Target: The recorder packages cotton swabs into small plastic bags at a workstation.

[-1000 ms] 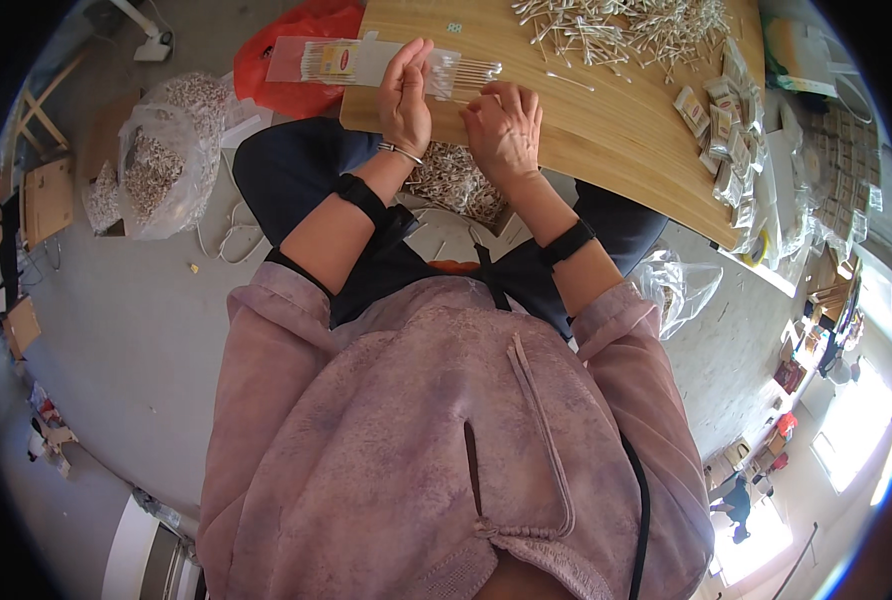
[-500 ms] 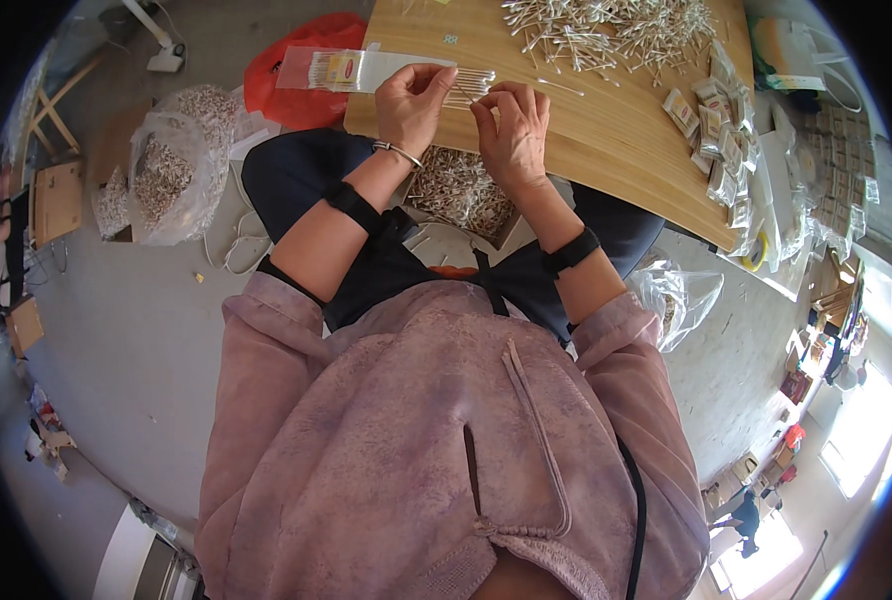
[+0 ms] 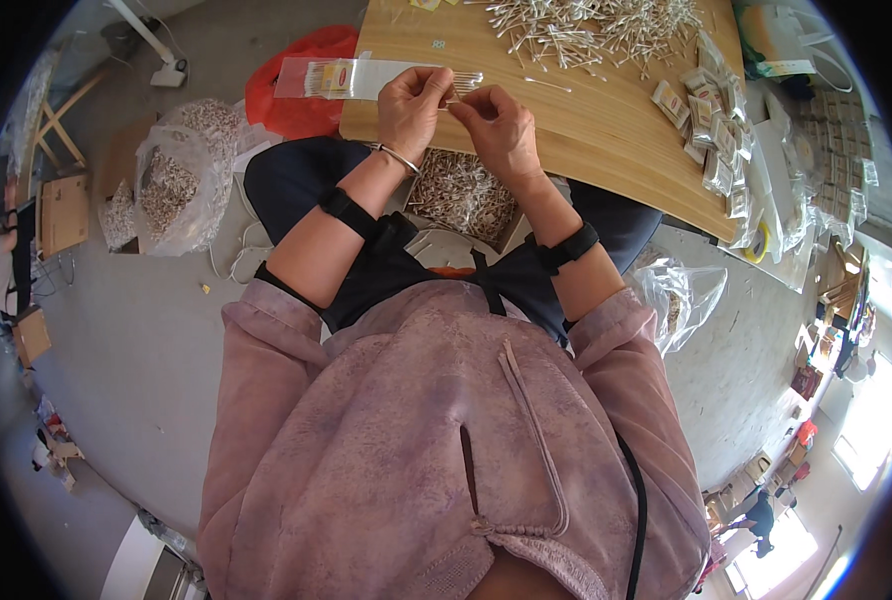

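Note:
My left hand [image 3: 408, 112] is closed near the table's front edge, thumb and fingers pinched on cotton swabs. White tips of these cotton swabs [image 3: 469, 79] stick out beyond its fingertips. Close beside it, my right hand [image 3: 502, 130] is also pinched, its fingertips touching the same swabs from the right. Left of my hands lies a clear flat plastic sleeve [image 3: 291, 78] with a row of swabs and a small yellow card [image 3: 336, 77] in it. Below my hands, an open box [image 3: 463, 190] full of loose swabs sits between my legs.
A big heap of loose swabs [image 3: 606, 28] covers the far table [image 3: 606, 130]. Small filled packets [image 3: 704, 115] pile up at its right edge. A red plastic bag [image 3: 296, 95] and clear bags of swabs [image 3: 171, 180] are at the left. Yellow tape [image 3: 757, 243] lies at the right.
My right hand has shifted slightly left, its fingertips closer to my left hand and the swabs. The whole view has tilted a little.

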Available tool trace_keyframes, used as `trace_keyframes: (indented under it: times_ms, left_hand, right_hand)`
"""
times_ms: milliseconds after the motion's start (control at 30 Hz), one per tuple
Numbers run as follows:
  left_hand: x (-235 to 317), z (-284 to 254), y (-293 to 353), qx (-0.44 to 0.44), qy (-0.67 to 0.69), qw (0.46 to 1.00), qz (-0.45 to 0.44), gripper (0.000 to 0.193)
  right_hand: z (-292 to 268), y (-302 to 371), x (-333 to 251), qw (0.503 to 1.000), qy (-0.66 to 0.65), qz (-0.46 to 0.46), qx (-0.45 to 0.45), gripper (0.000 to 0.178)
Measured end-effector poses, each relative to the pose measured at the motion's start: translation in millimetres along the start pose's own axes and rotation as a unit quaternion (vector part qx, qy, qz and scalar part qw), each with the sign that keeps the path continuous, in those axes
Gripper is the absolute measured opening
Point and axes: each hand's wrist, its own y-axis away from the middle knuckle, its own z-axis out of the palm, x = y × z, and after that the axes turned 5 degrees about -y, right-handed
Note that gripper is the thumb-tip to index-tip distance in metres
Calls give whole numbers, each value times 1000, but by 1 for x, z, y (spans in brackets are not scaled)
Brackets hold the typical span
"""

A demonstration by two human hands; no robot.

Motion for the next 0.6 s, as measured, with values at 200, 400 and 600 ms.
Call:
trace_keyframes:
  times_ms: [200, 400, 600]
  left_hand:
    - [8, 1, 4, -37, 42, 998, 14, 20]
    - [11, 0, 10, -83, 52, 995, -16, 16]
    - [-4, -10, 31, -274, -294, 906, -132, 10]
  right_hand:
    - [-10, 4, -10, 988, -125, 87, -26, 18]
    - [-25, 8, -13, 964, -232, 118, -62, 18]
    - [-34, 9, -21, 956, -270, 98, -54, 20]
